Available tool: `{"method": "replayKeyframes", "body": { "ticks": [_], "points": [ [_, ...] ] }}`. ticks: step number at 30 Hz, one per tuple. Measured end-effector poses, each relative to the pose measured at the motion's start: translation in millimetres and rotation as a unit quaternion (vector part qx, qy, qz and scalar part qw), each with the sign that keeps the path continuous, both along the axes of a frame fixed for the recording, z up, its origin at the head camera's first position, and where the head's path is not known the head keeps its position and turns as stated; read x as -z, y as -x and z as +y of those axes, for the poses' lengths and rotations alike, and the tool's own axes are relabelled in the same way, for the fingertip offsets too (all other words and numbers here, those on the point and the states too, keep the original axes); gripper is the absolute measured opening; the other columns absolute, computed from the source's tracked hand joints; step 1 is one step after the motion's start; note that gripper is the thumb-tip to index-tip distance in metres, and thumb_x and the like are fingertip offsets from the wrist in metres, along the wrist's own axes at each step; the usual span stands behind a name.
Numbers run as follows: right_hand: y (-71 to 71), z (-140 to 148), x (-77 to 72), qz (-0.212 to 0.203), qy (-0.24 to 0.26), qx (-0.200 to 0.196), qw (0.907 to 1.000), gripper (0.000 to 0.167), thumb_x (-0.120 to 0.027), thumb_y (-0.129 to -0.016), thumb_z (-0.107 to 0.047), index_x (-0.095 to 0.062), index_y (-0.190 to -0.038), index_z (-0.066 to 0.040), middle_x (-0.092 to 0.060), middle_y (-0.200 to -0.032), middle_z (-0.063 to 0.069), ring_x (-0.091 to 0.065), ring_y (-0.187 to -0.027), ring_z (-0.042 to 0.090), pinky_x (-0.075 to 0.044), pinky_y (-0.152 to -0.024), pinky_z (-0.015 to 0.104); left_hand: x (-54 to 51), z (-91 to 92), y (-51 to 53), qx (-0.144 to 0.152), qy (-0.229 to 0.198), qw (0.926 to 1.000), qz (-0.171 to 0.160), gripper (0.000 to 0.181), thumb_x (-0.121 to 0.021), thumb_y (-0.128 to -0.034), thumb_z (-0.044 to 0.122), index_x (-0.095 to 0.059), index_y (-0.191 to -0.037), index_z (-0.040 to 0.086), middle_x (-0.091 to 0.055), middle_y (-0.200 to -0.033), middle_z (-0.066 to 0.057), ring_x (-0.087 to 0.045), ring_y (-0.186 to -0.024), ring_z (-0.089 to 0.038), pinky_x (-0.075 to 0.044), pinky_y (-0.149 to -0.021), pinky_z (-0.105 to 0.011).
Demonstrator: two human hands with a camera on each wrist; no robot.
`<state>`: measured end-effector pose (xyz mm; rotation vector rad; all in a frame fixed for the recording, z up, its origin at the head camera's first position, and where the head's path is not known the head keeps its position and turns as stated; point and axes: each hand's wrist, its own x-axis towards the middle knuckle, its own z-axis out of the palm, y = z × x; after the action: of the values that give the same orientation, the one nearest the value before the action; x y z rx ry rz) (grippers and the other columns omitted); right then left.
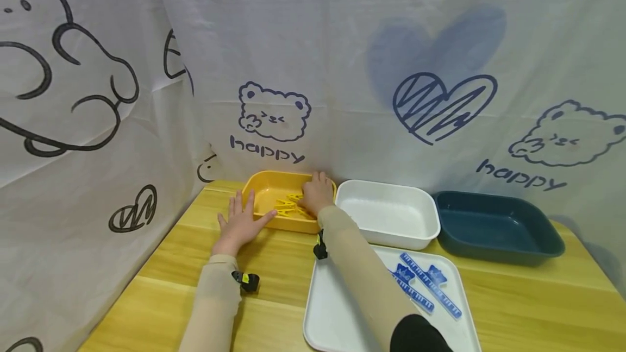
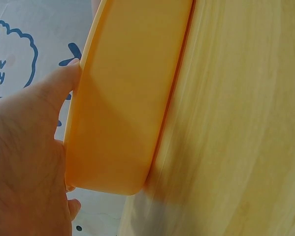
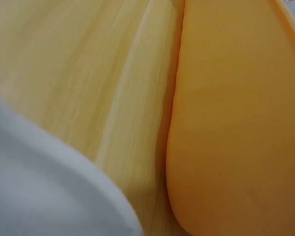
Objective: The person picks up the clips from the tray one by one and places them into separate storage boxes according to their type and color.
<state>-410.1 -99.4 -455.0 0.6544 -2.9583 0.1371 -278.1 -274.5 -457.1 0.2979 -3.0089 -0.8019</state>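
A yellow tray (image 1: 281, 222) stands at the back left, with several yellow clips (image 1: 288, 206) in it. The left hand (image 1: 242, 227) lies at its front left corner, fingers spread and fairly straight, the thumb along the rim. In the left wrist view the left hand (image 2: 34, 142) touches the rim of the yellow tray (image 2: 122, 108). The right hand (image 1: 317, 194) reaches over the tray's right end, beside the clips; its fingertips are partly hidden, so what it touches there is unclear. The right wrist view shows the tray's outer wall (image 3: 236, 118) but no hand.
Right of the yellow tray stand a white tray (image 1: 386, 213) and a dark blue-green tray (image 1: 499, 227). A flat white tray (image 1: 332, 308) in front holds blue ruler-like pieces (image 1: 430, 286), under and beside the right forearm. A printed cloth (image 1: 352, 140) hangs behind the table.
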Motion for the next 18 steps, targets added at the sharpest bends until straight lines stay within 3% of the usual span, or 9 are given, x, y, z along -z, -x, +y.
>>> {"method": "replayKeyframes", "body": {
  "ticks": [18],
  "points": [
    [4.0, -2.6, 5.9, -0.001, -0.014, 0.008, 0.9999, 0.036, -0.072, -0.083, -0.050, -0.071, -0.089, -0.015, -0.050, -0.120, 0.009, -0.039, -0.113, 0.027, -0.037, -0.100, 0.042, -0.3, 0.3, 1.4, -0.001, 0.003, 1.0000, -0.002, 0.099, -0.039, -0.0888, 0.076, 0.001, -0.158, 0.018, 0.017, -0.163, -0.018, 0.015, -0.150, -0.041, 0.006, -0.111, -0.075]
  ]
}}
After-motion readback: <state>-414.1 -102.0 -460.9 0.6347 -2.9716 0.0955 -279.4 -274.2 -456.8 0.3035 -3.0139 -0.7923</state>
